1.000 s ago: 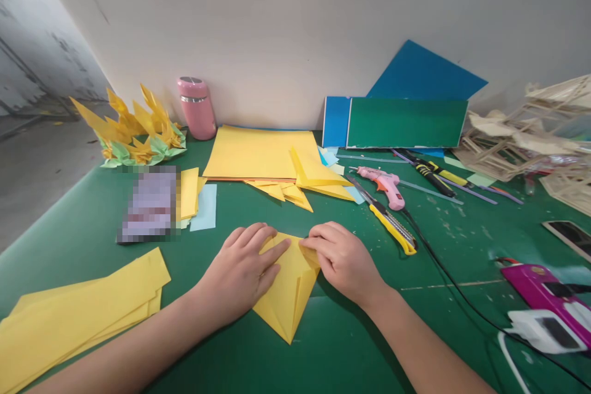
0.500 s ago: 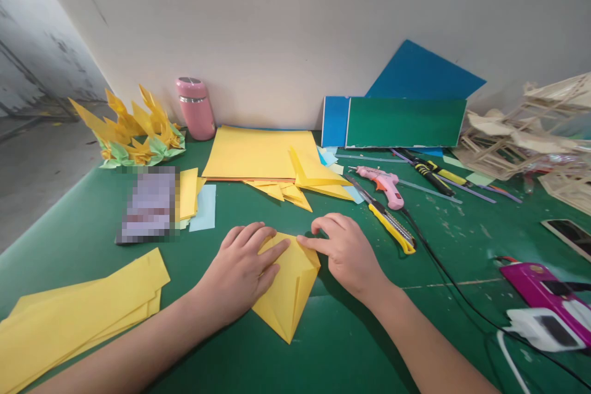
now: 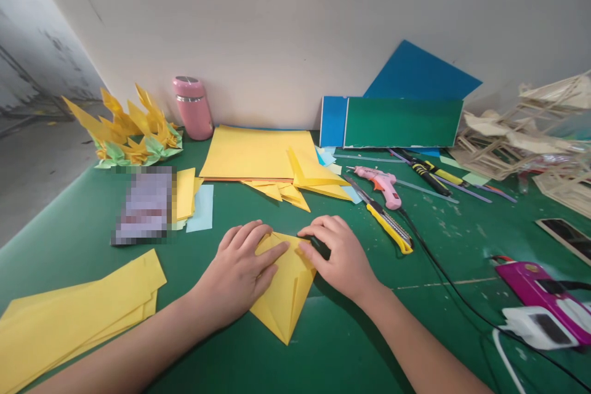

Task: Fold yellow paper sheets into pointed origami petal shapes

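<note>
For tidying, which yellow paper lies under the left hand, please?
The folded, kite-shaped yellow paper at front centre; the long yellow paper strips and rear yellow papers lie apart.

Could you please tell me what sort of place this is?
Probably a craft workspace, perhaps a workshop or a hobby corner. The green table holds a pink glue gun, a yellow utility knife and a folded yellow sheet.

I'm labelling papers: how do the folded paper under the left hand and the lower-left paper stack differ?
The folded paper is creased and tapers to a point; the paper stack is several flat strips. The left hand rests on the folded paper; neither hand touches the paper stack. Both are yellow.
</note>
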Available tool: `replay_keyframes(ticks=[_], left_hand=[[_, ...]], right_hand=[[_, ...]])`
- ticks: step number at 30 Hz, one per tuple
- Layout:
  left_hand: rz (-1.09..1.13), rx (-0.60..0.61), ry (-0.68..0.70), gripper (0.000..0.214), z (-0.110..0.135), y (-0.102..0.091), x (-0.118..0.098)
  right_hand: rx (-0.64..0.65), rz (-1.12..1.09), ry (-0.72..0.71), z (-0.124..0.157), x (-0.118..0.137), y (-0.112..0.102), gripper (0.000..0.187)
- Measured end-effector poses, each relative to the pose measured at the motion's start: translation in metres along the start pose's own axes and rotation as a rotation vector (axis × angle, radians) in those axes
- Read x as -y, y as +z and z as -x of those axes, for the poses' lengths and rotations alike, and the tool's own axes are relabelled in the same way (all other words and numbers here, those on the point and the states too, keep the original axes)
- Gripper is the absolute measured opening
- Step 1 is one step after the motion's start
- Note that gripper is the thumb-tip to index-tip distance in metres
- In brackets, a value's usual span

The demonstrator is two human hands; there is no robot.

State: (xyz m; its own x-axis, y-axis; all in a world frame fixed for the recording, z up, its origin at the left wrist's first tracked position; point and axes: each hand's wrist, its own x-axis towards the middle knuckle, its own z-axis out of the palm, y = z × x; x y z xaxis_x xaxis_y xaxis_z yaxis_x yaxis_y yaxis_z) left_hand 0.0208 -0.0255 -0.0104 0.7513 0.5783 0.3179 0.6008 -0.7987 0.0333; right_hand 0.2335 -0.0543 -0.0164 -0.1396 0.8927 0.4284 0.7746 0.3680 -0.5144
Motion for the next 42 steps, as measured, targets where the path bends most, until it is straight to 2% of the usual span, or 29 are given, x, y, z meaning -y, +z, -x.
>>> replay_keyframes(ticks=[3, 9, 15, 20, 33, 39, 42], left_hand=[[0.006, -0.005, 0.002, 0.037, 0.001, 0.001, 0.000], [0.017, -0.019, -0.011, 0.033, 0.000, 0.000, -0.002], [0.056, 0.036, -0.021, 0.027, -0.002, -0.002, -0.003], [0.040, 0.027, -0.043, 0.027, -0.001, -0.002, -0.003], [0.075, -0.046, -0.056, 0.021, 0.002, -0.002, -0.001], [0.028, 0.020, -0.072, 0.029, 0.000, -0.002, -0.002], [0.020, 0.006, -0.068, 0.030, 0.000, -0.001, -0.002]], right_hand=[[0.035, -0.045, 0.065, -0.001, 0.005, 0.002, 0.001], [0.038, -0.131, 0.168, -0.001, 0.006, 0.004, 0.014], [-0.011, -0.334, 0.210, 0.000, 0.011, 0.005, 0.026], [0.054, -0.459, 0.123, 0.001, 0.014, 0.005, 0.026], [0.143, -0.315, -0.090, 0.001, 0.015, -0.002, 0.007], [0.138, -0.232, -0.212, 0.001, 0.013, -0.001, 0.019], [0.171, -0.180, -0.262, 0.001, 0.011, 0.000, 0.023]])
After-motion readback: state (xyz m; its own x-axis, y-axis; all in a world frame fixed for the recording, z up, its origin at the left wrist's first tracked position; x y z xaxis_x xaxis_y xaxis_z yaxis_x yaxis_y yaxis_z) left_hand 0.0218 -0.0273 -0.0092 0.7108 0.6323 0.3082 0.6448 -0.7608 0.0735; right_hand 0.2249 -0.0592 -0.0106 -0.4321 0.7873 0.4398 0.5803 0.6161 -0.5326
